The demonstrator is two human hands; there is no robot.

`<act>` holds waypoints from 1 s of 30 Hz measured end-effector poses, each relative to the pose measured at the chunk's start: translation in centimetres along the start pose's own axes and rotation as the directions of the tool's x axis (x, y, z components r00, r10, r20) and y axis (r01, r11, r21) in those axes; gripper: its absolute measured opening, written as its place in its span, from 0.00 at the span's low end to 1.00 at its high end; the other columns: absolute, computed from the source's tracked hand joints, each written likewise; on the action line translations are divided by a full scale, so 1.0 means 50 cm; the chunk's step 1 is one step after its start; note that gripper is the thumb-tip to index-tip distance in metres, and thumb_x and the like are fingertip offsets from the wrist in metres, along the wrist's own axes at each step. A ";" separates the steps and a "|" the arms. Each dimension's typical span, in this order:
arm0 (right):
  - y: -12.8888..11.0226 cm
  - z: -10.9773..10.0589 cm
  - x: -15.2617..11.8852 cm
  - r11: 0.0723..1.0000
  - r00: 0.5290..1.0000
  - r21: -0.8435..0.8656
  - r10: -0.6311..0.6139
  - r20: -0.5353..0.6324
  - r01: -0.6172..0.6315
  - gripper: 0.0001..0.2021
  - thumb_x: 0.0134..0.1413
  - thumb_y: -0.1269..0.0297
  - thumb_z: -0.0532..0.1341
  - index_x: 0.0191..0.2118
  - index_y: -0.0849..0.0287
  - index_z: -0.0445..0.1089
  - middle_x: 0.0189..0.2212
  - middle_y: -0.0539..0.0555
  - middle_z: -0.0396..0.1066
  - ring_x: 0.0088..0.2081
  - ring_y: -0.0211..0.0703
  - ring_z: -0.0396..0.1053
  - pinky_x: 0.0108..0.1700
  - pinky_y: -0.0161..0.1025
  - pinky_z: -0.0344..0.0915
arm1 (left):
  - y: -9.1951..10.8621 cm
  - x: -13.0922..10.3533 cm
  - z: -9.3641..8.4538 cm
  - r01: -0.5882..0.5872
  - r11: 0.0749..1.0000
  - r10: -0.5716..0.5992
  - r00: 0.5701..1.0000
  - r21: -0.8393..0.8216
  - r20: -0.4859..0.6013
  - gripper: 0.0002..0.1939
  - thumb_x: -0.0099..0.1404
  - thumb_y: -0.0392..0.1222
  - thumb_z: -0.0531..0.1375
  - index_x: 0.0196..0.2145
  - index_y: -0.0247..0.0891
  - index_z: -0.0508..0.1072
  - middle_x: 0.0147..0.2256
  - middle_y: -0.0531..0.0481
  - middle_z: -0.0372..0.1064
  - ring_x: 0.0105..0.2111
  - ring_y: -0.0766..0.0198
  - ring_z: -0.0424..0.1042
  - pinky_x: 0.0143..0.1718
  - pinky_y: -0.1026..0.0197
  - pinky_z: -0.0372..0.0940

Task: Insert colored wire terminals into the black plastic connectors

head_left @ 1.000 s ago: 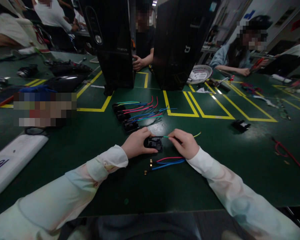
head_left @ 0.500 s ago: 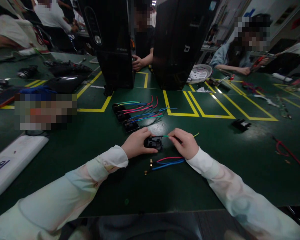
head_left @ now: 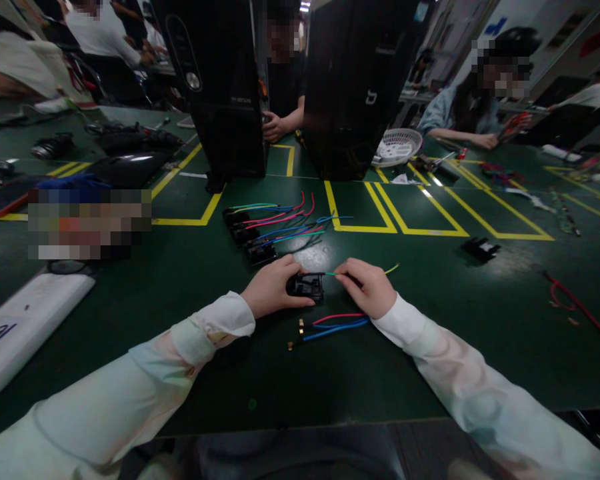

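Near the middle of the green table, my left hand (head_left: 271, 288) grips a black plastic housing (head_left: 308, 285) between thumb and fingers, its inner compartments facing up. My right hand (head_left: 367, 287) pinches a green-yellow wire (head_left: 392, 269) just right of the housing. One end of that wire meets the housing's upper right edge; its tail sticks out past my right hand. Below lie red and blue wires (head_left: 333, 328) with brass terminals, partly under my right wrist. Beyond my left hand sit several black housings (head_left: 260, 251) with coloured wires attached.
Two tall black computer cases (head_left: 215, 93) stand at the back, with a co-worker between them. A white power strip-like block (head_left: 25, 333) lies at left. To the right are a small black part (head_left: 481, 249), a red wire (head_left: 580, 307) and a white basket (head_left: 399, 145).
The whole view has shifted very slightly. Both hands keep the same hold on the housing and the green-yellow wire, with no clear movement between them.
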State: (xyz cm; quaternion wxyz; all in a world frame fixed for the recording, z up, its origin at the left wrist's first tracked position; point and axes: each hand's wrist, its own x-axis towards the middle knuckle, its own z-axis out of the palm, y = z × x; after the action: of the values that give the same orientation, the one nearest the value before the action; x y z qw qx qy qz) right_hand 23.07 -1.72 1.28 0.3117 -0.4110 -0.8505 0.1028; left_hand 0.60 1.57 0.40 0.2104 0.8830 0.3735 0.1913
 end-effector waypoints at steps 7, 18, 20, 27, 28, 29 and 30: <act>-0.003 -0.001 0.000 1.000 1.000 -0.008 -0.004 0.018 0.004 0.08 0.58 0.69 0.50 0.30 0.59 0.63 0.26 0.53 0.65 0.30 0.39 0.64 0.33 0.35 0.61 | -0.001 0.000 0.001 -0.011 1.000 0.011 1.000 0.005 0.003 0.26 0.49 0.58 0.63 0.41 0.39 0.69 0.37 0.49 0.61 0.38 0.58 0.66 0.38 0.57 0.63; -0.003 -0.002 -0.001 0.997 0.998 -0.046 -0.056 -0.042 0.054 0.08 0.59 0.69 0.49 0.32 0.59 0.64 0.27 0.54 0.66 0.32 0.39 0.65 0.35 0.36 0.63 | 0.000 0.000 0.001 0.001 1.000 -0.001 1.000 0.021 0.004 0.25 0.50 0.58 0.62 0.40 0.39 0.69 0.37 0.49 0.61 0.37 0.59 0.66 0.38 0.58 0.63; -0.004 -0.002 0.000 0.997 0.997 -0.044 -0.069 -0.027 0.068 0.08 0.59 0.69 0.49 0.32 0.59 0.64 0.27 0.54 0.66 0.31 0.39 0.65 0.34 0.35 0.63 | -0.001 0.000 0.001 -0.006 1.000 0.006 1.000 0.023 0.002 0.25 0.50 0.58 0.62 0.41 0.40 0.69 0.37 0.49 0.60 0.37 0.59 0.66 0.38 0.58 0.63; -0.002 0.000 -0.002 0.997 0.997 -0.038 -0.063 -0.040 0.062 0.08 0.59 0.70 0.50 0.32 0.60 0.65 0.26 0.53 0.66 0.31 0.39 0.65 0.34 0.35 0.63 | -0.001 0.000 -0.001 -0.004 1.000 0.004 1.000 0.019 0.002 0.25 0.50 0.58 0.62 0.40 0.39 0.69 0.37 0.49 0.60 0.36 0.59 0.66 0.37 0.58 0.63; 0.000 0.000 -0.002 0.997 0.998 -0.039 -0.064 -0.021 0.063 0.08 0.59 0.70 0.50 0.32 0.60 0.64 0.26 0.53 0.66 0.30 0.38 0.65 0.34 0.35 0.62 | 0.000 0.000 -0.001 -0.003 1.000 0.003 1.000 0.021 0.006 0.25 0.50 0.58 0.62 0.40 0.39 0.69 0.37 0.49 0.60 0.36 0.59 0.66 0.37 0.58 0.63; 0.002 0.001 -0.002 0.997 0.998 -0.042 -0.064 -0.005 0.064 0.08 0.59 0.70 0.50 0.32 0.60 0.64 0.26 0.53 0.65 0.30 0.38 0.65 0.33 0.34 0.62 | 0.000 -0.001 -0.001 -0.003 1.000 0.003 1.000 0.022 0.009 0.25 0.51 0.58 0.62 0.41 0.39 0.69 0.37 0.49 0.60 0.36 0.59 0.66 0.38 0.58 0.63; 0.004 0.002 -0.002 0.997 0.998 -0.045 -0.065 0.003 0.065 0.08 0.59 0.70 0.50 0.32 0.60 0.64 0.26 0.53 0.65 0.29 0.38 0.64 0.33 0.34 0.62 | 0.000 -0.001 -0.001 -0.004 1.000 0.004 1.000 0.023 0.012 0.25 0.51 0.58 0.62 0.41 0.39 0.69 0.37 0.49 0.60 0.36 0.59 0.66 0.38 0.58 0.63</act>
State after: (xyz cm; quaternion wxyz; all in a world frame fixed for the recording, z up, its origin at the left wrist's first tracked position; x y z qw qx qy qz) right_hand 23.17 -1.66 1.07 0.3047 -0.3900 -0.8658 0.0737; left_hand 0.54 1.56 0.43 0.2021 0.8872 0.3726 0.1823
